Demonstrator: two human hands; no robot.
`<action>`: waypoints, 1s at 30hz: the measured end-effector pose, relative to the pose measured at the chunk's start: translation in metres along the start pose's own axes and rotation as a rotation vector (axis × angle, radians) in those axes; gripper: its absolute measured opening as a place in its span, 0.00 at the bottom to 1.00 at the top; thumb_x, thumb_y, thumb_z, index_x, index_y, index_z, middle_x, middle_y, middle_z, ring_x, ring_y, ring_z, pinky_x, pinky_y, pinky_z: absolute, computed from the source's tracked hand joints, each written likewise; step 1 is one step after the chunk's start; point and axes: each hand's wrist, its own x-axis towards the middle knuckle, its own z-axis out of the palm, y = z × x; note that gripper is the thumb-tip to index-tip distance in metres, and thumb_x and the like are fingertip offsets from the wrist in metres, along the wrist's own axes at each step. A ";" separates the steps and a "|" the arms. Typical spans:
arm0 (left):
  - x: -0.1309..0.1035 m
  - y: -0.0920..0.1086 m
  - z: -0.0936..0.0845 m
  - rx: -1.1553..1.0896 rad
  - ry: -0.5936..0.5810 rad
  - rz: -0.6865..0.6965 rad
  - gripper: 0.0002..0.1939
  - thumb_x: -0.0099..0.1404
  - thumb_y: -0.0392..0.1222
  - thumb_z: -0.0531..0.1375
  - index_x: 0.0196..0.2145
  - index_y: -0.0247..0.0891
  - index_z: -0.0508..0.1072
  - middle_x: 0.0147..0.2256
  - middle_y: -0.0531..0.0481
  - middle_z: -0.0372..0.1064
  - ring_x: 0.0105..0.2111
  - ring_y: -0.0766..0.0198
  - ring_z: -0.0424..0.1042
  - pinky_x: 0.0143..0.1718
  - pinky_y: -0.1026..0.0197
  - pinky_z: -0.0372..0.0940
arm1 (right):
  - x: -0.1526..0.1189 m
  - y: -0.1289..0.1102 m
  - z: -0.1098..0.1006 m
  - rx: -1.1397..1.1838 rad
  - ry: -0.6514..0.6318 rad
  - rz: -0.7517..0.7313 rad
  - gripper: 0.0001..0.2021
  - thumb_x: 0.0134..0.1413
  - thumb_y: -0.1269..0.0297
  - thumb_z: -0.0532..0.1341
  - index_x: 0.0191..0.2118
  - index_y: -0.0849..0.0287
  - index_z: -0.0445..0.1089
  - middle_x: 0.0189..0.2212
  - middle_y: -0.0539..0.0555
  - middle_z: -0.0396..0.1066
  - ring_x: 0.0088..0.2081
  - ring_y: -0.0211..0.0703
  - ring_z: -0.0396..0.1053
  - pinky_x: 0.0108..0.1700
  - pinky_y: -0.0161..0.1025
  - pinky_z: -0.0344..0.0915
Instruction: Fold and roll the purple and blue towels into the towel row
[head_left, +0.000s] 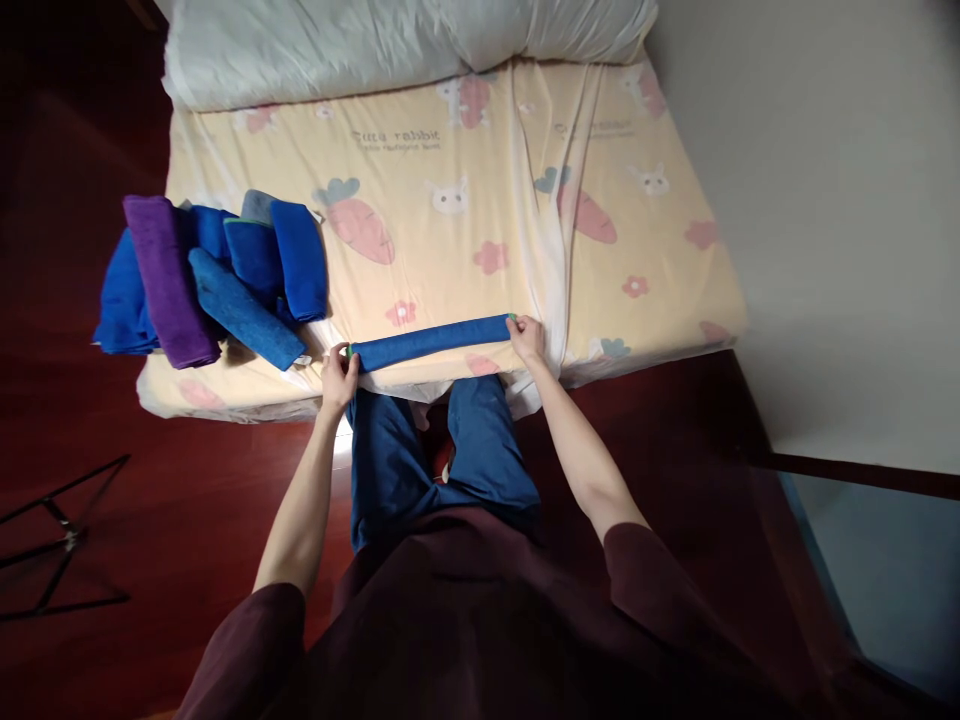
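A blue towel (435, 341), folded into a long narrow strip, lies across the near edge of the bed. Its green trim shows at both ends. My left hand (340, 376) pinches the left end between thumb and fingers. At the other end, my right hand (527, 338) grips the corner the same way. To the left sits a pile of rolled or folded towels: a purple towel (169, 280), a lighter blue towel (244, 308) lying slantwise, and several darker blue ones such as the blue towel (300, 260). A grey towel (257, 206) is partly hidden behind them.
The bed (450, 285) has a yellow sheet printed with rabbits and carrots, creased right of centre. A pale rolled quilt (405, 45) lies along the far side. A wall (817, 220) borders the right. Black stand legs (67, 540) stand on the dark red floor at left.
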 end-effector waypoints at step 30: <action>0.110 0.029 0.003 0.246 -0.631 0.317 0.10 0.59 0.46 0.69 0.39 0.42 0.85 0.35 0.46 0.81 0.38 0.51 0.79 0.44 0.57 0.72 | -0.059 -0.039 -0.005 0.693 -0.115 0.586 0.15 0.60 0.51 0.69 0.40 0.58 0.70 0.38 0.56 0.77 0.40 0.44 0.80 0.45 0.39 0.81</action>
